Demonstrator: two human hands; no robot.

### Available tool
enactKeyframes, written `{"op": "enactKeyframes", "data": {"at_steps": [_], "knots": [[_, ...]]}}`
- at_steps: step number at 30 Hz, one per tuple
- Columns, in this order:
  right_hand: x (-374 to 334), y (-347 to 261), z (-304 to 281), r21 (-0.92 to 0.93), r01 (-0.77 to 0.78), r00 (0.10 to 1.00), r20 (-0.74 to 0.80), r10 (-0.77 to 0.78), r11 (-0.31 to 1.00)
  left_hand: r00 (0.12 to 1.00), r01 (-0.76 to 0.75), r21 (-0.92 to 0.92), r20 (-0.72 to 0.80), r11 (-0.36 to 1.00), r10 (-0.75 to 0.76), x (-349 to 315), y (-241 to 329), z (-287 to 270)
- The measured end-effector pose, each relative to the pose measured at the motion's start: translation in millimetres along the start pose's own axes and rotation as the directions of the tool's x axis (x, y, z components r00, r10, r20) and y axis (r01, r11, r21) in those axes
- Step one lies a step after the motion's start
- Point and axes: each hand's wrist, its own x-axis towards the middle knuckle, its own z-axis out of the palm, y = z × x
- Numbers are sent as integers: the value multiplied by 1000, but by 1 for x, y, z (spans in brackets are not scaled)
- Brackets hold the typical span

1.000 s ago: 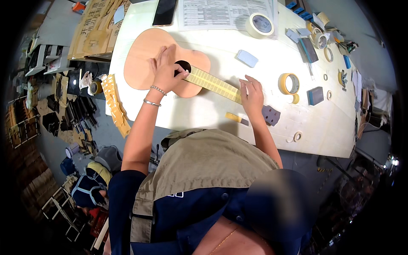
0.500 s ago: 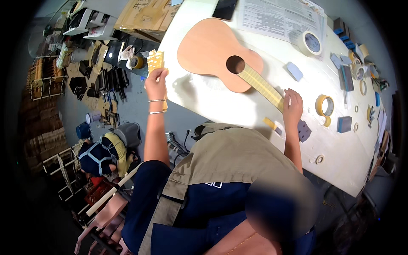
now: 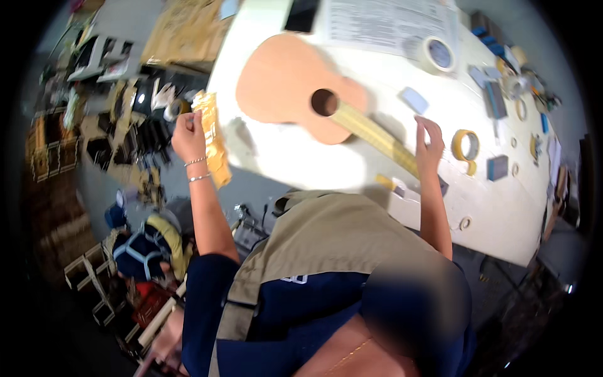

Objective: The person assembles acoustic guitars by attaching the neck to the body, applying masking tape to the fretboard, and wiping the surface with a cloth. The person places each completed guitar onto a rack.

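My left hand point(image 3: 190, 137) is off the table's left edge, fingertips pinched at the side of a crumpled strip of yellow tape point(image 3: 215, 151) that hangs beside the hand. A pale, unfinished guitar body point(image 3: 276, 81) lies face up on the white table, its round soundhole showing. Yellow tape covers the fretboard point(image 3: 377, 135), which runs down to the right. My right hand point(image 3: 429, 151) is over the far end of the neck, thumb and fingers apart, with nothing visible between them. Its wrist partly hides the grey headstock point(image 3: 443, 187).
Tape rolls point(image 3: 465, 146), a sanding block point(image 3: 497, 168), a light blue pad point(image 3: 414, 100), a phone point(image 3: 302, 15) and printed sheets point(image 3: 389, 28) lie on the table point(image 3: 282, 166). A cardboard box point(image 3: 182, 38) stands at the left. Another person point(image 3: 141, 251) bends over at the lower left.
My left hand has moved left, and the yellow strip now shows its broad side. My right hand has lifted from the neck's end, its fingers spreading. The whole view has shifted slightly.
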Motion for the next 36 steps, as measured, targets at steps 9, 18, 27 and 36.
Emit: {"op": "enactKeyframes", "data": {"at_steps": [9,18,27,36], "knots": [[161,55,40,-648,81,991,131,6,757,365,-836,-442,-7,325,931,3,290,154],[117,75,-30,271,-339,888,-222,402,901,-8,-979,-196,282,50,959,21,348,237],[118,71,-26,-136,-17,944,-329,-29,991,542,-422,-599,435,681,719,43,380,225],[157,64,13,-395,194,978,11,-207,898,640,-715,-455,-119,531,759,76,384,106]]}}
